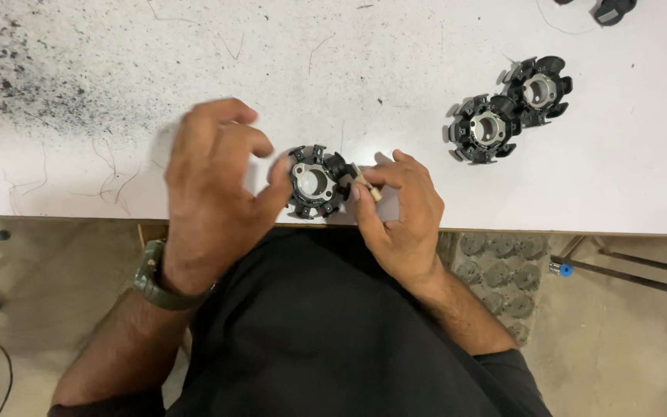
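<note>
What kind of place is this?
Probably a workshop or small factory bench: a scuffed white worktable, black ring-shaped motor-like parts in the person's hands, two more waiting, and a bin of similar parts below.
</note>
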A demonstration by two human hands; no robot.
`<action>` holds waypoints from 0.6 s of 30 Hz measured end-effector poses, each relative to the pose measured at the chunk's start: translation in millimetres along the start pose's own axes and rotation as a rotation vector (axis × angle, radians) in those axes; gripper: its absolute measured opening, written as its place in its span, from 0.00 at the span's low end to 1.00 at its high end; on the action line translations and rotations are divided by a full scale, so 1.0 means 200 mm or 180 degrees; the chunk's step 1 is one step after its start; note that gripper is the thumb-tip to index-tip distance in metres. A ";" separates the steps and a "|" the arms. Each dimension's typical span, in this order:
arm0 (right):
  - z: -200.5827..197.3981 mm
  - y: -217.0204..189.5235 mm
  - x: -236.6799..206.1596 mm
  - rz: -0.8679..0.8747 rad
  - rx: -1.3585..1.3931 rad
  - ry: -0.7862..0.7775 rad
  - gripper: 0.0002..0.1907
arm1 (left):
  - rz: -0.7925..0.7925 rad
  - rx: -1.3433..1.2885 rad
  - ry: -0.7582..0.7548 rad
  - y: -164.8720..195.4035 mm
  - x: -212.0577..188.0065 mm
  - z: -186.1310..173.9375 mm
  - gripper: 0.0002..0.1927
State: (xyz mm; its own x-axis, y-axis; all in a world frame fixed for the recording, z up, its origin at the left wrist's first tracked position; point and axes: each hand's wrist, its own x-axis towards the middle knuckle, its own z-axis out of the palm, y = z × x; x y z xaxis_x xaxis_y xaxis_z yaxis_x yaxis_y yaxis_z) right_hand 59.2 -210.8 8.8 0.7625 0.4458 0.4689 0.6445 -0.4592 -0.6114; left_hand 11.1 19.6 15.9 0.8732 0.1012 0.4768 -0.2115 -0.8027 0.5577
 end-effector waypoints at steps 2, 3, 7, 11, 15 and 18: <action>0.03 0.01 0.01 0.0039 -0.0045 -0.0004 0.10 | 0.0160 0.0170 -0.0476 0.04 0.01 0.02 0.13; 0.05 0.01 0.01 0.0060 -0.0068 -0.0013 0.10 | 0.0235 0.0253 -0.0715 0.06 0.01 0.03 0.15; 0.07 0.01 0.02 0.0103 0.0008 -0.0007 0.10 | 0.0065 0.0228 -0.0816 0.11 0.04 0.09 0.14; 0.07 0.02 0.03 0.0031 -0.0119 0.0011 0.10 | -0.0103 0.0116 -0.0988 0.11 0.06 0.09 0.10; 0.06 0.02 0.03 -0.0020 -0.0147 -0.0031 0.11 | 0.0249 0.0204 -0.0567 0.10 0.07 0.08 0.11; 0.06 0.02 0.03 0.0035 -0.0123 -0.0032 0.10 | 0.0362 0.0200 -0.0535 0.09 0.06 0.08 0.15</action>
State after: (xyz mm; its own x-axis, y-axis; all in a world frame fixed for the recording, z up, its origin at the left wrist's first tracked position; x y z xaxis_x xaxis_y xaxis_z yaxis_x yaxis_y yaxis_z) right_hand 66.2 -201.2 1.5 0.7691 0.4480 0.4558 0.6379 -0.4934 -0.5913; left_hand 24.2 -3.3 20.7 0.9073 -0.0873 0.4113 -0.2895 -0.8390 0.4607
